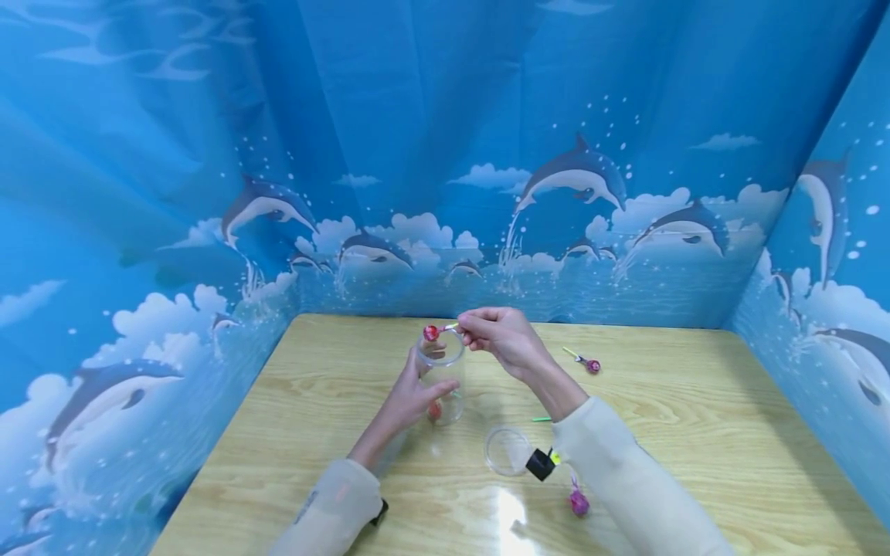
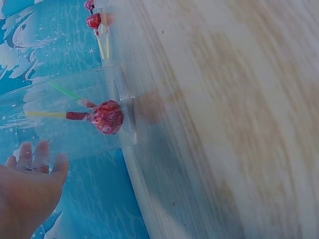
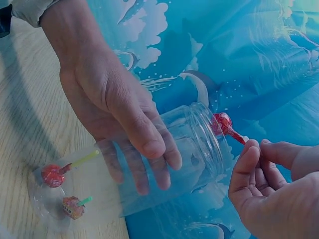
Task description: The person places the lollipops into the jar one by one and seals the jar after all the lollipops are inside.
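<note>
My left hand [image 1: 412, 395] holds a clear plastic jar [image 1: 450, 382] upright on the table, thumb on one side and fingers round the other. Inside, at its bottom, lie a red-wrapped lollipop [image 3: 52, 175] with a yellow stick and another lollipop [image 3: 74, 209] with a green stick. Between thumb and fingertips, my right hand [image 1: 506, 340] pinches the stick of a red lollipop [image 3: 223, 123]. That lollipop's head is level with the jar's open mouth, overlapping the rim in the head view.
A round clear lid [image 1: 489, 462] lies on the wooden table [image 1: 334, 371] in front of the jar. To the right are a dark red lollipop [image 1: 592, 366], a purple lollipop [image 1: 579, 503] and a green stick [image 1: 541, 419] partly hidden by the right forearm. Dolphin-print curtains surround the table.
</note>
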The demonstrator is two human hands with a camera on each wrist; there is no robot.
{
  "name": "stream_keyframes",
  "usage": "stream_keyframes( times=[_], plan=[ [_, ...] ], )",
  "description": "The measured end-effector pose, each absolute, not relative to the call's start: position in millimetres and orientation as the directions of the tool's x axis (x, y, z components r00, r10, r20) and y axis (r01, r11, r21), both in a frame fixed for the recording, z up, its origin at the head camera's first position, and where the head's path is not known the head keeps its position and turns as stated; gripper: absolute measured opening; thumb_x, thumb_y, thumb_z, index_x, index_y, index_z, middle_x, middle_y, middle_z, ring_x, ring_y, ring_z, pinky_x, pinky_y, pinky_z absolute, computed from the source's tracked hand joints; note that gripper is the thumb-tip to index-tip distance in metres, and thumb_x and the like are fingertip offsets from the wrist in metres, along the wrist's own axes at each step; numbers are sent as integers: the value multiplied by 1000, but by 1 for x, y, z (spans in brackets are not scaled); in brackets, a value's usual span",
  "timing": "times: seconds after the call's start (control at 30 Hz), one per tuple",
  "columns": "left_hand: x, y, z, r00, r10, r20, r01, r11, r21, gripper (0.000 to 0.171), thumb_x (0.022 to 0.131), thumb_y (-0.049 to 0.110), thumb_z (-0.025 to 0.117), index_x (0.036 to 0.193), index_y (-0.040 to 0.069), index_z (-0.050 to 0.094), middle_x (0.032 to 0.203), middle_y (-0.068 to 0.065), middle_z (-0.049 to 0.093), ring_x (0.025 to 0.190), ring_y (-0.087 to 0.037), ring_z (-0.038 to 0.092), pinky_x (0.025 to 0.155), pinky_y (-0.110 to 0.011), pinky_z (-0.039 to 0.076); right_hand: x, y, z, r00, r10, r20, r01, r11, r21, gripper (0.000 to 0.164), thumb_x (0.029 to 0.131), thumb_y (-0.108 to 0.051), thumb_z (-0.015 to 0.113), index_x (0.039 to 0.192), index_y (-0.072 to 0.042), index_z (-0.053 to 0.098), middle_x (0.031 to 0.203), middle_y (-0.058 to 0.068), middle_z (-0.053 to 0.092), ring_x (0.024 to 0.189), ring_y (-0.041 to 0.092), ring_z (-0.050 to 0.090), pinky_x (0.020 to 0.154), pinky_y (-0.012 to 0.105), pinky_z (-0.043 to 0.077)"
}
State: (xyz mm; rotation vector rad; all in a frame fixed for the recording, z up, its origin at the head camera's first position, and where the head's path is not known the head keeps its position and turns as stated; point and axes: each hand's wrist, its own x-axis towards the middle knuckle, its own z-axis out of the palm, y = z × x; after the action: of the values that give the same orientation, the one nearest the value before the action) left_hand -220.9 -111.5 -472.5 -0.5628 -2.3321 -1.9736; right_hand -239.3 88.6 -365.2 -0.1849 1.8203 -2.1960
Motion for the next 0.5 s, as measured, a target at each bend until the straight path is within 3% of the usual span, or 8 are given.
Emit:
stream_keyframes(
  times=[0.17,0.33,0.5],
  plan=[
    [-221,-111,-472,-936,253,243,283,135,950,83,90,10,81,155,6,29,150,-23,48,140,-39,46,118,-64,30,-240,87,-364,-957,-278,-81,110,-93,-990,20,102,-11,67,113,6,71,98,15,71,77,16,65,69,23,57],
    [-220,-112,-472,-948,246,203,244,148,958,89,90,16,82,159,12,26,150,-19,50,140,-39,45,116,-67,30,-241,85,-363,-964,-266,30,-79,175,-981,22,101,-17,69,112,1,75,94,14,73,78,18,67,71,29,59],
    [-219,-112,-471,-952,238,190,231,157,960,89,90,17,82,159,11,26,149,-22,51,141,-44,43,117,-67,29,-242,81,-362,-949,-277,150,-236,311,-921,21,100,-20,70,109,-1,77,79,5,71,72,19,64,56,26,50]
  ],
)
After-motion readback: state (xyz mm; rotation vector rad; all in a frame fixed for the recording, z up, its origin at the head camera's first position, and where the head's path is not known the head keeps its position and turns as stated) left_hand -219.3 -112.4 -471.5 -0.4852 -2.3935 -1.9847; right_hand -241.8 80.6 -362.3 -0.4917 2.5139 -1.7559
